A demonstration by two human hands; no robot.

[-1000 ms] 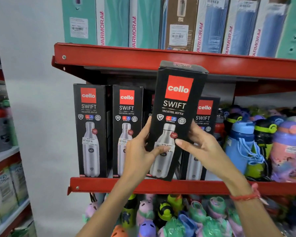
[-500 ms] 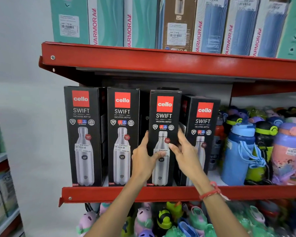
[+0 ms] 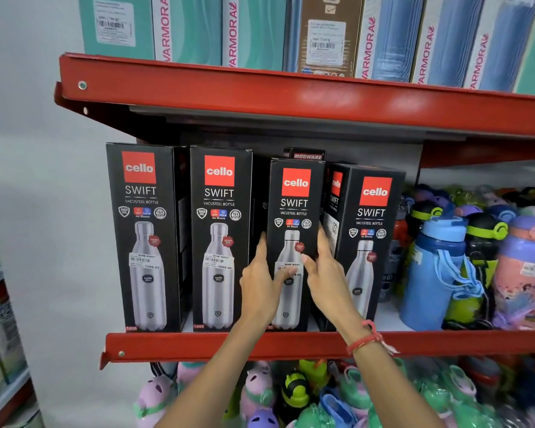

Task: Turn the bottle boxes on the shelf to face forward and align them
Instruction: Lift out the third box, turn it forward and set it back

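Several black Cello Swift bottle boxes stand upright on the red middle shelf [image 3: 217,344]. The far-left box [image 3: 142,236] and the second box [image 3: 220,239] face forward. The third box [image 3: 294,211] also faces forward and stands a little further back. My left hand [image 3: 260,285] grips its left edge with the thumb across its front; my right hand [image 3: 325,273] grips its right edge. The fourth box [image 3: 368,230] is turned slightly, showing its left side. Behind the third box another box top [image 3: 306,155] peeks out.
Colourful plastic kids' bottles [image 3: 439,267] crowd the shelf right of the boxes, and more fill the shelf below [image 3: 291,393]. Tall teal and blue Varmora boxes [image 3: 238,29] line the upper shelf [image 3: 291,94]. A white wall lies to the left.
The third box, held tilted out in front of the shelf a second ago, now stands upright in the row between the second and fourth boxes. Both hands remain on it.
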